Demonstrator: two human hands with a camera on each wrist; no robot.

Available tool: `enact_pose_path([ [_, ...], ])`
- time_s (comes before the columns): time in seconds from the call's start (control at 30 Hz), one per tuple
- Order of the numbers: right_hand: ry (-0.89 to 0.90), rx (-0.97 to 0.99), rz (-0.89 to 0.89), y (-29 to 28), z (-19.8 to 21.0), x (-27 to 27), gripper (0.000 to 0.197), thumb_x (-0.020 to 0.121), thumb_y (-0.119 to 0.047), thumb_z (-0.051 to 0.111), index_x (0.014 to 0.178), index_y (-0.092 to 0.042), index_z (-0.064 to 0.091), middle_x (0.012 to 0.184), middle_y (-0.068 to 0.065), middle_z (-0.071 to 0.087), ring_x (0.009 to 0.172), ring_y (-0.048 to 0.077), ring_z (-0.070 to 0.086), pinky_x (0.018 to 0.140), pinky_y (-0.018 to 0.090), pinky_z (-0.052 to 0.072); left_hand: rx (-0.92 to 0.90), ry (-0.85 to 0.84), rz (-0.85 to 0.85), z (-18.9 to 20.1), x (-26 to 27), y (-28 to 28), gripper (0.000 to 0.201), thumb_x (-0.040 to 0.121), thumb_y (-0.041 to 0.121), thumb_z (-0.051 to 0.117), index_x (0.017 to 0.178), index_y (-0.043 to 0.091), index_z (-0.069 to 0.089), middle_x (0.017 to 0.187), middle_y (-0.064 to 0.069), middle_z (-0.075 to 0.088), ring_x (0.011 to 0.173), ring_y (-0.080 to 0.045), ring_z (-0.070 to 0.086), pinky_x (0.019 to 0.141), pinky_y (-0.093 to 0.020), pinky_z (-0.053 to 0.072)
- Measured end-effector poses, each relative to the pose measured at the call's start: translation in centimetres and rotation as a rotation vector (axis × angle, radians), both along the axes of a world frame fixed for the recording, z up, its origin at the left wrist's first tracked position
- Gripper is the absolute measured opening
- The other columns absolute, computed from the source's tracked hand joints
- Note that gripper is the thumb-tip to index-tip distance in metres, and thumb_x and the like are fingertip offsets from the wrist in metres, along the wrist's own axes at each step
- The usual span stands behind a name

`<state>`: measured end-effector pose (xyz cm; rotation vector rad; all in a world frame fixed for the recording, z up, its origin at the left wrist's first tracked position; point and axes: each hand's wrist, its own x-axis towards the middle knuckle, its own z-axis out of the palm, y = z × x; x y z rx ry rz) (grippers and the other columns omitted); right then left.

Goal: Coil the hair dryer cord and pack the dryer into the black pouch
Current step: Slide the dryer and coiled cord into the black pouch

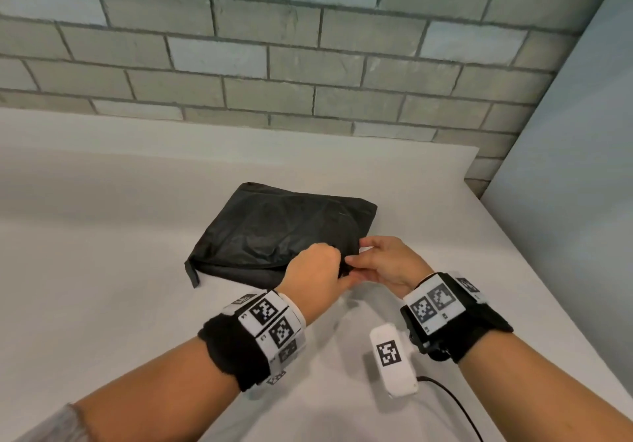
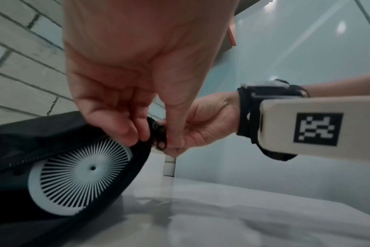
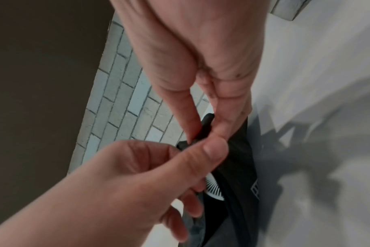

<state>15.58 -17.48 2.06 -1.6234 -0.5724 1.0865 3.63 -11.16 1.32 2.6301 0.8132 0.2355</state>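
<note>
the black pouch lies on the white tabletop with the hair dryer inside; its white vented end shows through the partly open zipper in the left wrist view. both hands meet at the pouch's near right corner. the left hand has a narrow grip, thumb and curled fingers pinching the black zipper pull. the right hand pinches the pouch fabric at that corner between thumb and fingers, just beside the left.
</note>
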Motion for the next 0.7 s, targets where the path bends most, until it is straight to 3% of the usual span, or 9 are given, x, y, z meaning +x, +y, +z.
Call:
enact_pose_path([
  [0.07,0.007,0.010,-0.026,0.2,0.1,-0.4,0.017,0.078,0.010,0.060,0.080,-0.007,0.057,0.081,0.015,0.061,0.069,0.023,0.062,0.058,0.021,0.056,0.014,-0.005,0.016,-0.2,0.2,0.2,0.037,0.085,0.038,0.056,0.087,0.001,0.059,0.079,-0.011,0.056,0.083,-0.028,0.059,0.064,-0.029,0.034],
  [0.13,0.001,0.036,-0.044,0.4,0.0,-0.6,0.023,0.077,0.011,0.061,0.076,-0.011,0.052,0.077,0.012,0.057,0.069,0.021,0.061,0.058,0.020,0.056,0.033,-0.019,0.033,-0.3,0.3,0.3,0.030,0.087,0.029,0.053,0.095,0.001,0.058,0.099,-0.016,0.060,0.092,-0.031,0.060,0.067,-0.029,0.035],
  [0.27,0.002,0.078,-0.063,0.5,0.0,-0.8,0.025,0.077,0.013,0.060,0.074,-0.011,0.052,0.069,0.009,0.055,0.066,0.019,0.060,0.057,0.021,0.056,0.066,-0.002,0.037,-0.4,0.3,0.5,0.022,0.087,0.017,0.047,0.096,0.000,0.058,0.103,-0.018,0.060,0.093,-0.034,0.060,0.066,-0.029,0.034],
  [0.33,0.013,0.080,-0.065,0.4,0.0,-0.6,0.018,0.077,0.012,0.060,0.085,-0.003,0.055,0.072,0.011,0.056,0.067,0.020,0.061,0.056,0.021,0.056,0.055,0.017,0.010,-0.3,0.1,0.8,0.021,0.089,0.018,0.047,0.094,0.001,0.059,0.100,-0.017,0.063,0.091,-0.033,0.060,0.066,-0.030,0.036],
  [0.4,0.031,0.073,-0.068,0.3,-0.2,-0.2,0.031,0.077,0.012,0.061,0.105,0.001,0.052,0.075,0.011,0.057,0.067,0.021,0.062,0.056,0.020,0.057,-0.023,0.015,0.009,-0.1,-0.3,1.2,0.019,0.088,0.021,0.052,0.088,0.005,0.062,0.090,-0.012,0.065,0.087,-0.031,0.062,0.067,-0.031,0.040],
  [0.5,0.029,0.062,-0.064,-0.1,-0.6,0.2,0.039,0.077,0.014,0.059,0.115,0.006,0.049,0.074,0.012,0.057,0.063,0.019,0.062,0.055,0.019,0.057,-0.171,-0.016,0.063,-0.1,-0.9,2.3,0.016,0.082,0.020,0.061,0.072,0.008,0.062,0.066,0.000,0.057,0.081,-0.029,0.063,0.070,-0.032,0.046],
  [0.63,-0.025,0.034,-0.075,-0.9,-1.0,0.9,0.046,0.077,0.016,0.057,0.121,0.008,0.045,0.072,0.010,0.052,0.067,0.020,0.058,0.054,0.019,0.057,-0.234,0.066,0.171,-1.0,-2.5,5.5,0.011,0.076,0.021,0.068,0.075,0.011,0.069,0.080,-0.004,0.069,0.085,-0.024,0.066,0.084,-0.037,0.053],
  [0.7,-0.016,0.006,-0.073,-1.2,-1.5,1.5,0.053,0.077,0.016,0.058,0.126,0.008,0.041,0.076,0.010,0.050,0.069,0.020,0.057,0.054,0.020,0.057,-0.190,0.190,0.235,-1.6,-4.1,7.9,0.016,0.072,0.024,0.068,0.079,0.010,0.071,0.086,-0.007,0.072,0.084,-0.025,0.066,0.084,-0.037,0.054],
])
